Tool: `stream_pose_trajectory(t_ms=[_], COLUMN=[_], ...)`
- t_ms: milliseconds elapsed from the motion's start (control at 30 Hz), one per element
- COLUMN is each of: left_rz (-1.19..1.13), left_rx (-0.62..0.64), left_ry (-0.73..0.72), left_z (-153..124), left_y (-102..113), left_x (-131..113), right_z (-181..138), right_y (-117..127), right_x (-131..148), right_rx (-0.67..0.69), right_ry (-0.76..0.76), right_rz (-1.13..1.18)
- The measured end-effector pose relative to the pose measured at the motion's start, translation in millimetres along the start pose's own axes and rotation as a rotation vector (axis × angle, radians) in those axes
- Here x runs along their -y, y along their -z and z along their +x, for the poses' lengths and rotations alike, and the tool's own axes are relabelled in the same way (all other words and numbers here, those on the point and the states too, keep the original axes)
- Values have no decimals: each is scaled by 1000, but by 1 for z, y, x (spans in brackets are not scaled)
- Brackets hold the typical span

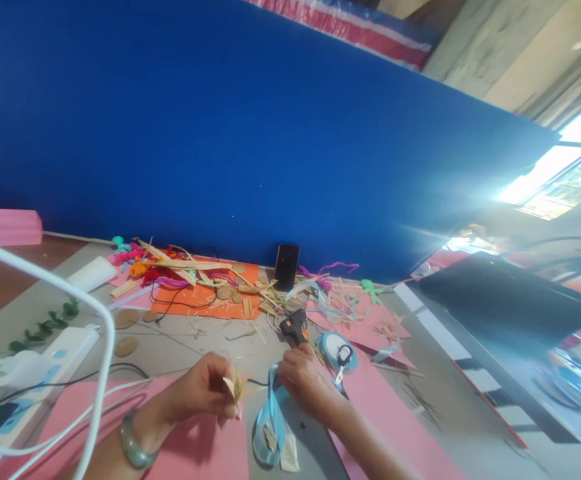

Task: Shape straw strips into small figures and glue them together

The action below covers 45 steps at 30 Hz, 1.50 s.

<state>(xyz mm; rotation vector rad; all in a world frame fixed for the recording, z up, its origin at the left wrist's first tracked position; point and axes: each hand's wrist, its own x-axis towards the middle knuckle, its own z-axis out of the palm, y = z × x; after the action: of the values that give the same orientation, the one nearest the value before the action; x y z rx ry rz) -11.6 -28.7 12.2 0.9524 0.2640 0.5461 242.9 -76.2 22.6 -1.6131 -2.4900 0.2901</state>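
My left hand, with a jade-coloured bangle at the wrist, pinches a small pale-yellow flower of dry husk-like strips over pink paper. My right hand has its fingers closed around the lower handle of a black hot glue gun; the fingertips are partly hidden. Directly below that hand lies a loop of light blue ribbon. A roll of blue ribbon sits just right of the glue gun, with a small dark-and-white item on it.
A phone leans on the blue partition. Dry strips and pipe cleaners pile on orange paper. At left, a white cable crosses before a power strip and a leafy sprig. More scraps cover pink paper at right.
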Motion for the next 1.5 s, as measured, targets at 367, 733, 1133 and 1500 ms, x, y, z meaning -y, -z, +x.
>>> stream_pose_trajectory(t_ms=[367, 733, 1133, 1500], left_rz=[17, 40, 21, 36], left_rx=[-75, -133, -395, -462], left_ry=[-49, -81, -113, -54], left_z=[5, 6, 13, 19], left_y=[-3, -9, -12, -13], left_x=[-1, -7, -3, -5], right_z=[3, 9, -13, -7], right_y=[11, 10, 4, -6], right_x=[-7, 2, 29, 30], right_rx=[-224, -229, -626, -557], right_ry=[-569, -593, 361, 325], right_rz=[1391, 1568, -200, -107])
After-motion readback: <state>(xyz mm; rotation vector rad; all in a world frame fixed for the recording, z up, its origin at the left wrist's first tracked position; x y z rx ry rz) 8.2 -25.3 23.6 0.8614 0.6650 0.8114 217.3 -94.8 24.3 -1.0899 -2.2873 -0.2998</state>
